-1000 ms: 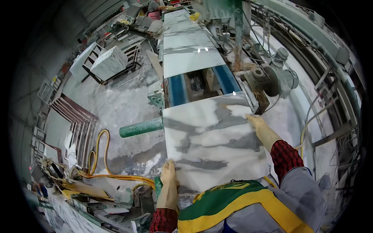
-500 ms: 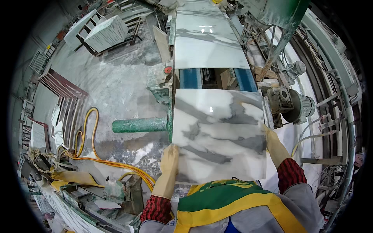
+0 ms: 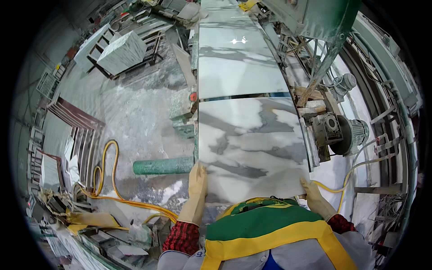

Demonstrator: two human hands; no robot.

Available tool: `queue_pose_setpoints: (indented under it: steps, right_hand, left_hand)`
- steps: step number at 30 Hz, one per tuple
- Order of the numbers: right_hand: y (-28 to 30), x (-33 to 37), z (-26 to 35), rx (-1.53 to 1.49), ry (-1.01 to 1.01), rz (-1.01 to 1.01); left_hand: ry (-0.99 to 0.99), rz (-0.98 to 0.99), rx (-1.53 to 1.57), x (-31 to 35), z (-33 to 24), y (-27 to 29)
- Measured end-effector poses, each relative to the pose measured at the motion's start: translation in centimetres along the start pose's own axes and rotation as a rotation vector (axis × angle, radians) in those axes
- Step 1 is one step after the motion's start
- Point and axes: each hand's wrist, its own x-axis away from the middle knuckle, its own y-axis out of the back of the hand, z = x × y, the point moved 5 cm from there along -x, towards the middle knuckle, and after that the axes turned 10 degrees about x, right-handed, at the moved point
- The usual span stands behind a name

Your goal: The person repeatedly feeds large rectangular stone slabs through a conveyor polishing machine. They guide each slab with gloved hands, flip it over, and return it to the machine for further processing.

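Note:
A polished white slab with grey veins (image 3: 252, 139), like marble, lies flat on the conveyor in front of me. My left hand (image 3: 194, 191), in a cream glove, is closed on the slab's left edge near the close corner. On the opposite side my right hand (image 3: 316, 196), gloved the same way, holds the right edge at the near corner; its fingertips are partly hidden. Beyond a narrow gap lies a second veined slab (image 3: 238, 74), its near edge facing the one I hold. A thin strip of blue belt (image 3: 280, 94) shows in that gap.
To the right stand a motor with a gearbox (image 3: 333, 128) and a green machine housing (image 3: 315, 20). A green roller (image 3: 162, 166) juts out on the left. Yellow hoses (image 3: 130, 203) curl over the floor near stacked racks (image 3: 83, 148). Stone offcuts (image 3: 130, 249) lie at lower left.
The near slab has slid forward, and the gap to the far slab has shrunk from wide to narrow. My right hand now grips closer to the near corner.

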Motion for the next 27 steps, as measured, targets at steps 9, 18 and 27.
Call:
queue_pose_setpoints:
  steps: [9, 18, 27]
  right_hand:
    - [0.4, -2.0, 2.8, -0.091, -0.109, -0.017]
    - [0.6, -3.4, 3.5, -0.122, 0.02, 0.053]
    - [5.2, -6.2, 6.0, 0.812, -0.251, 0.047]
  left_hand:
    - [0.106, 0.019, -0.143, -1.5, 0.4, -1.2]
    - [0.2, -0.086, -0.147, -1.6, -1.8, -1.8]
    - [-0.161, -0.189, -0.27, -3.3, -1.6, -4.2]
